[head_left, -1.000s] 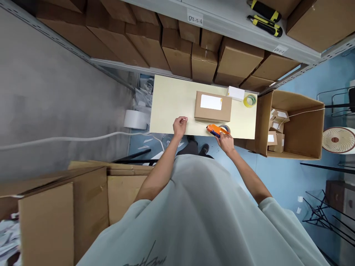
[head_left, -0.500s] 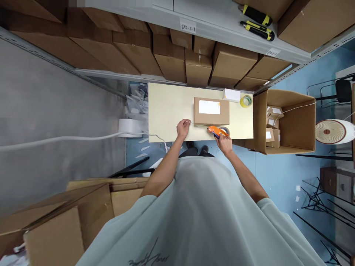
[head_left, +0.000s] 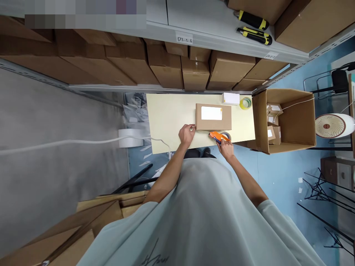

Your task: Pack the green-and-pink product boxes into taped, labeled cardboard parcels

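A closed brown cardboard box with a white label lies on the pale yellow table. My left hand is at the box's near left corner, thumb and fingers pinched on the end of a strip of packing tape. This thin strip is hard to make out along the box's near side. My right hand grips an orange tape dispenser just in front of the box. The tape roll sits in the dispenser, partly hidden.
A small white box and a yellow tape roll lie behind to the right. A large open carton with small parcels adjoins the table's right end. Shelves of boxes stand behind; a white cable crosses at left.
My left hand has shifted right, up to the box's near left corner. The dispenser in my right hand stays close to the box's near side. The whole view has tilted slightly.
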{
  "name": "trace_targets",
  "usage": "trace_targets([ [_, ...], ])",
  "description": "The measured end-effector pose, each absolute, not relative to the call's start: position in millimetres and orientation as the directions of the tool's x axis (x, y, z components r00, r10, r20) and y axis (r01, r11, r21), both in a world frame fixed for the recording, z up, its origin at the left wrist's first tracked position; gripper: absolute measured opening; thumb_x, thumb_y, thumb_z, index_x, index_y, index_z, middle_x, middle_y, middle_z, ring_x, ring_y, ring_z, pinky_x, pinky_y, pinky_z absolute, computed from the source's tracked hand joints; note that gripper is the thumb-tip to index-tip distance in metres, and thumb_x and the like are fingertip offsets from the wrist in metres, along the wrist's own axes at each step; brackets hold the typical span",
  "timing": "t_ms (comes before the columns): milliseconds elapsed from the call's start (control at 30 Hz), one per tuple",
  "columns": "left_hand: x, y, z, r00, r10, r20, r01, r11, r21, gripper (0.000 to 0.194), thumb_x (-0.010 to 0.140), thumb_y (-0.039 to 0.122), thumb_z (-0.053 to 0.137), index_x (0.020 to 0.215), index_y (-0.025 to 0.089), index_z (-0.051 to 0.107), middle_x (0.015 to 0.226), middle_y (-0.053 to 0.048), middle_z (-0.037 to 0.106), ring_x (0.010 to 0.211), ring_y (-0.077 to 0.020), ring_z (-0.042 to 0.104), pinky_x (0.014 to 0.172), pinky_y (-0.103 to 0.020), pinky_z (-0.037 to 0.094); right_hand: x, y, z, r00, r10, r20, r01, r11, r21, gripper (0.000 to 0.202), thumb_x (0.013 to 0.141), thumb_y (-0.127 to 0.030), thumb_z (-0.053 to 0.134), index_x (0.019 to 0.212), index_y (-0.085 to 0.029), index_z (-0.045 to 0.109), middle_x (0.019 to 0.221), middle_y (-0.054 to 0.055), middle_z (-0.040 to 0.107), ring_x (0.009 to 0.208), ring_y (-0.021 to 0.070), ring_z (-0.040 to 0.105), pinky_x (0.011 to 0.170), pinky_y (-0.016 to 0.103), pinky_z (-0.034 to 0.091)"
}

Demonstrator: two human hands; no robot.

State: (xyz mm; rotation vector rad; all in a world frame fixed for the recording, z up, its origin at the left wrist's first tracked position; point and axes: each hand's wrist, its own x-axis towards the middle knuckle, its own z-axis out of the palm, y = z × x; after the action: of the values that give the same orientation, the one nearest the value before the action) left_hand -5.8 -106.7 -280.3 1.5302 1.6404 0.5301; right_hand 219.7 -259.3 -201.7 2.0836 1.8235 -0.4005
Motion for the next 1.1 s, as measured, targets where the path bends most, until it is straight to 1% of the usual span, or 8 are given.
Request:
trace_targets([
  [100,-7.5,-103.0,-280.0,0.031,0.947,-0.320,0.610,0.236,0.756,0.029,0.094,0.028,0.082,0.123,0.027,0.086,0.107,-0.011,0.082,0.107,-0.0351,0.078,0.091,-0.042,0.055,217.4,-258.8,-205.1,0.157,0.887,-0.434,0.988,-0.139,0.074,0.036,0.121,-0.042,0.047,0.116,-0.012,0.066,0.095,0.018,0.082,0.086,0.0265,0.074,0.094,0.035,0.050],
  [233,-8.2,-96.9,-281.9,-0.045,0.896,-0.443,0.465,0.411,0.784,0.067,0.084,0.035,0.096,0.145,0.022,0.073,0.102,-0.011,0.086,0.115,-0.0379,0.081,0.099,-0.048,0.060,215.7,-259.7,-206.5,0.191,0.872,-0.451,0.982,-0.173,0.082,0.039,0.122,-0.043,0.045,0.117,-0.011,0.066,0.094,0.018,0.082,0.086,0.0263,0.074,0.095,0.035,0.049],
  [367,-0.2,-101.0,-276.3,0.033,0.883,-0.468,0.333,0.431,0.839,0.044,0.109,0.033,0.060,0.148,0.015,0.069,0.124,-0.019,0.086,0.104,-0.0298,0.086,0.100,-0.049,0.067,218.2,-260.7,-206.4,0.200,0.880,-0.430,0.980,-0.184,0.078,0.035,0.122,-0.041,0.045,0.117,-0.012,0.064,0.095,0.018,0.082,0.087,0.0255,0.072,0.094,0.035,0.049],
  [433,9.1,-105.0,-265.8,0.077,0.936,-0.342,0.365,0.293,0.884,0.054,0.113,0.036,0.052,0.162,0.015,0.059,0.151,-0.023,0.075,0.128,-0.0312,0.081,0.113,-0.052,0.064,220.8,-261.1,-206.6,0.202,0.884,-0.422,0.979,-0.185,0.081,0.033,0.121,-0.040,0.046,0.116,-0.013,0.064,0.095,0.017,0.082,0.086,0.0256,0.072,0.094,0.035,0.049],
  [533,32.2,-104.2,-244.1,0.338,0.941,-0.030,0.502,-0.154,0.851,0.076,0.111,0.050,0.058,0.178,0.018,0.042,0.186,-0.019,0.039,0.175,-0.0353,0.036,0.142,-0.058,0.035,225.7,-261.7,-206.8,0.197,0.889,-0.413,0.980,-0.178,0.085,0.031,0.120,-0.041,0.048,0.116,-0.015,0.064,0.094,0.016,0.082,0.084,0.0264,0.073,0.094,0.036,0.050],
  [633,64.0,-93.0,-228.4,0.664,0.746,0.050,0.498,-0.491,0.715,0.085,0.109,0.062,0.058,0.180,0.019,0.040,0.193,-0.014,0.020,0.181,-0.0384,0.007,0.147,-0.067,0.010,231.3,-262.0,-207.3,0.185,0.894,-0.409,0.983,-0.167,0.079,0.032,0.120,-0.041,0.049,0.114,-0.015,0.065,0.095,0.017,0.083,0.085,0.0277,0.075,0.093,0.037,0.050],
  [733,89.3,-80.9,-227.9,0.768,0.641,-0.017,0.494,-0.575,0.652,0.089,0.107,0.070,0.057,0.179,0.021,0.043,0.192,-0.014,0.020,0.181,-0.0400,0.006,0.146,-0.070,0.003,238.7,-262.2,-210.1,0.157,0.896,-0.415,0.987,-0.150,0.049,0.034,0.120,-0.040,0.047,0.117,-0.013,0.066,0.096,0.018,0.083,0.089,0.0287,0.077,0.094,0.038,0.049],
  [1100,93.9,-79.1,-243.5,0.750,0.660,-0.047,0.575,-0.614,0.540,0.095,0.104,0.080,0.057,0.178,0.023,0.045,0.191,-0.018,0.025,0.180,-0.0442,0.011,0.144,-0.073,0.006,300.9,-290.0,-229.5,-0.098,0.876,-0.473,0.992,0.050,-0.112,0.035,0.120,-0.030,0.044,0.130,-0.007,0.068,0.104,0.019,0.083,0.098,0.0310,0.078,0.105,0.044,0.050],
])
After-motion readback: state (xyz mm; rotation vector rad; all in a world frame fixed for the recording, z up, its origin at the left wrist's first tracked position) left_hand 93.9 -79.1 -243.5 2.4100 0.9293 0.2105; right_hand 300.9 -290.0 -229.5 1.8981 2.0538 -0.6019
